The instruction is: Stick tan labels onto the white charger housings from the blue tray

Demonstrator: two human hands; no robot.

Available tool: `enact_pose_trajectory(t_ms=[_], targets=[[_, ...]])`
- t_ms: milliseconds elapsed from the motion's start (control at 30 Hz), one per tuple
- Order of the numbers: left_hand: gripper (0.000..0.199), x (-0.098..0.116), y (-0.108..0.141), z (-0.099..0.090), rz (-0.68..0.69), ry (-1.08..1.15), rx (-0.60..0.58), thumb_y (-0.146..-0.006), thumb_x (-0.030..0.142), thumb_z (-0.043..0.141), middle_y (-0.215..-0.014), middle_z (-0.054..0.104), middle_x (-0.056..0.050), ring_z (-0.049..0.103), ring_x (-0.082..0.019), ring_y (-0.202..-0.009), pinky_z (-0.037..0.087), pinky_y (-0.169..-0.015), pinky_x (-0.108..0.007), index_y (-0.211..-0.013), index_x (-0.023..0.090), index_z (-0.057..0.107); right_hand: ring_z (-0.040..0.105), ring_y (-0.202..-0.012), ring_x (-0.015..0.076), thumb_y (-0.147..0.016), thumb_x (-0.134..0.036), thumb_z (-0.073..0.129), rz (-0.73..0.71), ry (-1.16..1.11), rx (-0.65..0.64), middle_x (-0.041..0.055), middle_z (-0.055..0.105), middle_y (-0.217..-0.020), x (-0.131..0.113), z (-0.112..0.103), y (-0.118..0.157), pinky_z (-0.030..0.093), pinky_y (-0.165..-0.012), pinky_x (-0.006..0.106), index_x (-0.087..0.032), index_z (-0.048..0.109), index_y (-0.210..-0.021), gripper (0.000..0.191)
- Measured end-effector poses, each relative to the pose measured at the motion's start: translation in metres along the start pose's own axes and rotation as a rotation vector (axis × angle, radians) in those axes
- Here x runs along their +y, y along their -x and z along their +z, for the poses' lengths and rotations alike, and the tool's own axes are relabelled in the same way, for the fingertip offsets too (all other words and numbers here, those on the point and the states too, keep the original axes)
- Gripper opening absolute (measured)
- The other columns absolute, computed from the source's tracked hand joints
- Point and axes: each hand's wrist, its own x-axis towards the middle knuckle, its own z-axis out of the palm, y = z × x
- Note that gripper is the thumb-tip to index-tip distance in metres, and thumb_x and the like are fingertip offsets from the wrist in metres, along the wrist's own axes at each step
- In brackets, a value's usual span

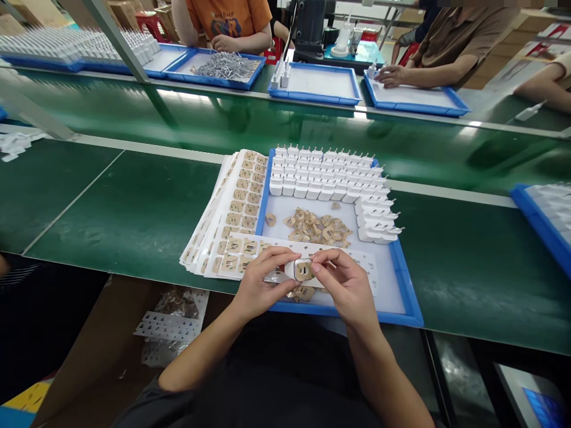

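Note:
My left hand (262, 282) grips a white charger (291, 270) by its sides, its port face turned toward me. A tan sticker (304, 270) with cut-outs lies over that face, around the port openings. My right hand (348, 284) pinches at the sticker's right edge with thumb and forefinger. Beneath my hands a sticker sheet (363, 261) lies across the blue-rimmed tray (408, 285); tan stickers remain on its left part. Loose tan pieces (317, 227) are heaped in the tray. Rows of white chargers (328, 172) stand with prongs up along its far and right sides.
A stack of sticker sheets (236, 196) lies left of the tray on the green bench (147, 208). Another blue tray (544, 217) sits at the right. Across the line are trays with metal parts (225, 66) and chargers, with co-workers behind. An open box (111, 351) with scraps stands below left.

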Motion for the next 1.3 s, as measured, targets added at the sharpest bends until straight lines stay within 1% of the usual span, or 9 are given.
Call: enact_pose_trajectory(t_ms=[200, 367, 700, 800, 900, 967, 1033, 1167, 1300], targets=[[0.035, 0.001, 0.0, 0.001, -0.014, -0.011, 0.006, -0.084, 0.026, 0.076, -0.109, 0.068, -0.009, 0.066, -0.022, -0.098, 0.058, -0.08, -0.033, -0.118, 0.024, 0.069, 0.067, -0.081, 0.0176, -0.087, -0.031, 0.071, -0.001, 0.034, 0.043, 0.0019, 0.068, -0.084, -0.002, 0.006, 0.001, 0.057, -0.079, 0.032, -0.022, 0.068, -0.085, 0.01], [0.034, 0.001, 0.0, 0.001, -0.009, -0.01, 0.015, -0.083, 0.024, 0.077, -0.108, 0.069, -0.008, 0.066, -0.022, -0.1, 0.058, -0.082, -0.033, -0.117, 0.024, 0.069, 0.065, -0.081, 0.0167, -0.086, -0.029, 0.074, -0.023, 0.076, 0.106, 0.0008, 0.066, -0.082, -0.001, 0.012, 0.001, 0.057, -0.079, 0.031, -0.023, 0.066, -0.083, 0.01], [0.033, -0.001, 0.002, 0.0, -0.023, -0.022, 0.008, -0.084, 0.023, 0.074, -0.11, 0.069, -0.009, 0.066, -0.023, -0.101, 0.058, -0.078, -0.033, -0.116, 0.023, 0.069, 0.064, -0.078, 0.0171, -0.089, -0.03, 0.069, -0.06, 0.199, 0.125, 0.0011, 0.065, -0.081, 0.001, 0.016, 0.002, 0.057, -0.078, 0.033, -0.023, 0.064, -0.084, 0.01], [0.033, -0.002, 0.002, 0.0, -0.012, -0.022, -0.002, -0.084, 0.021, 0.073, -0.11, 0.069, -0.009, 0.066, -0.023, -0.102, 0.058, -0.078, -0.032, -0.117, 0.023, 0.068, 0.063, -0.077, 0.017, -0.09, -0.028, 0.068, -0.108, 0.255, 0.114, 0.0008, 0.064, -0.08, 0.002, 0.016, 0.002, 0.057, -0.078, 0.034, -0.023, 0.064, -0.085, 0.009], [0.032, -0.001, 0.001, 0.0, -0.001, -0.014, 0.013, -0.084, 0.021, 0.074, -0.109, 0.069, -0.009, 0.066, -0.022, -0.102, 0.058, -0.083, -0.033, -0.115, 0.023, 0.068, 0.062, -0.083, 0.0178, -0.088, -0.028, 0.071, -0.164, 0.299, 0.14, 0.0024, 0.062, -0.091, 0.004, 0.018, 0.002, 0.058, -0.071, 0.031, -0.025, 0.065, -0.094, 0.009], [0.029, 0.0, 0.001, 0.001, -0.003, -0.003, 0.038, -0.084, 0.021, 0.074, -0.108, 0.069, -0.009, 0.066, -0.022, -0.103, 0.058, -0.083, -0.033, -0.113, 0.022, 0.068, 0.062, -0.09, 0.0188, -0.084, -0.03, 0.076, -0.155, 0.281, 0.154, 0.0045, 0.06, -0.105, 0.006, 0.019, 0.003, 0.059, -0.065, 0.029, -0.028, 0.063, -0.112, 0.031], [0.027, 0.001, 0.001, 0.003, -0.009, 0.022, 0.058, -0.087, 0.022, 0.072, -0.109, 0.068, -0.01, 0.066, -0.021, -0.103, 0.059, -0.078, -0.029, -0.113, 0.022, 0.067, 0.063, -0.098, 0.0206, -0.08, -0.032, 0.079, -0.12, 0.245, 0.092, 0.0061, 0.059, -0.115, 0.007, 0.02, 0.004, 0.06, -0.068, 0.029, -0.03, 0.061, -0.121, 0.045], [0.027, 0.0, 0.005, 0.004, -0.012, 0.11, 0.089, -0.087, 0.022, 0.073, -0.109, 0.066, -0.008, 0.066, -0.019, -0.101, 0.062, -0.072, -0.025, -0.113, 0.023, 0.066, 0.062, -0.109, 0.0237, -0.084, -0.034, 0.077, -0.072, 0.069, -0.061, 0.0073, 0.061, -0.117, 0.012, 0.018, 0.007, 0.06, -0.079, 0.033, -0.031, 0.071, -0.116, 0.033], [0.034, -0.004, 0.011, 0.006, -0.027, 0.146, 0.098, -0.083, 0.018, 0.075, -0.111, 0.064, -0.009, 0.066, -0.02, -0.102, 0.064, -0.07, -0.026, -0.115, 0.023, 0.065, 0.064, -0.106, 0.0205, -0.093, -0.032, 0.067, -0.062, -0.104, -0.075, 0.0052, 0.063, -0.113, 0.023, 0.017, 0.006, 0.056, -0.087, 0.033, -0.036, 0.074, -0.12, 0.028]])
